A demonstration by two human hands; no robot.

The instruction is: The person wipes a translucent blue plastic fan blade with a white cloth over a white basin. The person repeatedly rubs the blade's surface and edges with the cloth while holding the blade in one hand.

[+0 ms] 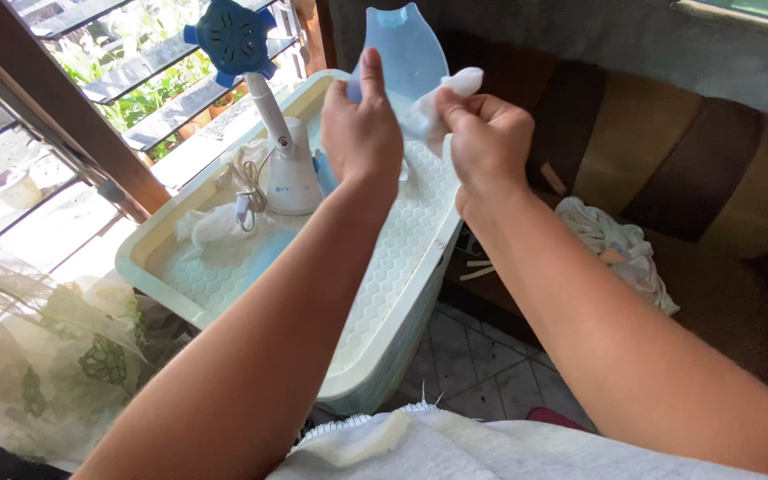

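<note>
Head view: a pale green tray-like top [384, 293] with a raised rim and honeycomb surface runs diagonally under both arms; its near right edge drops off to a tiled floor [482, 364], its left rim sits close to a window grille [64, 116] and a patterned curtain [55, 356]. Back part of the tray is crowded by a white stand with a blue hub [264, 116], its cord and a crumpled white cloth [215, 222] lying on the tray; front half of the tray is bare, open room there. Brown sofa [695, 178] on the right, with a bundled cloth [620, 249] on the seat, well apart from the hands. Left hand [362, 133] is raised above the tray, fingers curled shut, thumb up, pinching the lower left edge of a light blue plastic blade [406, 53] held upright. Right hand [486, 142] just beside it, closed around a small white rag [442, 102] pressed against the blade's lower right side. Blade stands above and between both hands, over the tray's far end. White towel [455, 444] lies at the bottom edge, nearest the camera.
</note>
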